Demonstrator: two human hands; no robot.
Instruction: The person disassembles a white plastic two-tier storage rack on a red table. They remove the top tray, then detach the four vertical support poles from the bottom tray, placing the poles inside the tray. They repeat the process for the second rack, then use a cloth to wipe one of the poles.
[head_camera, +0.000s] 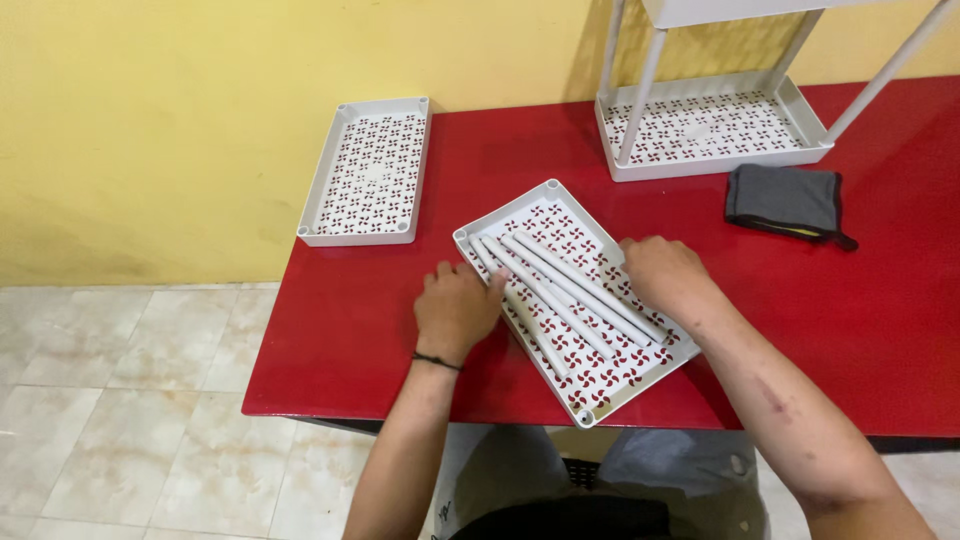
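Tray (640, 372) with rods (560, 290) flanked by both hands on worktop (860, 320). Left hand (457, 308) curled at rod ends, grip unclear; right hand (662, 272) pressed flat on tray.

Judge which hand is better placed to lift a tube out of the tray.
Probably the left hand: its fingers already rest on the white tubes lying in the tray. The right hand sits at the tray's far edge.

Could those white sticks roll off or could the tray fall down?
Maybe. The white tubes lie loose in the tilted tray, so a nudge from the left hand or right hand might roll them. The tray's near corner sits close to the red table edge, so it could slip off.
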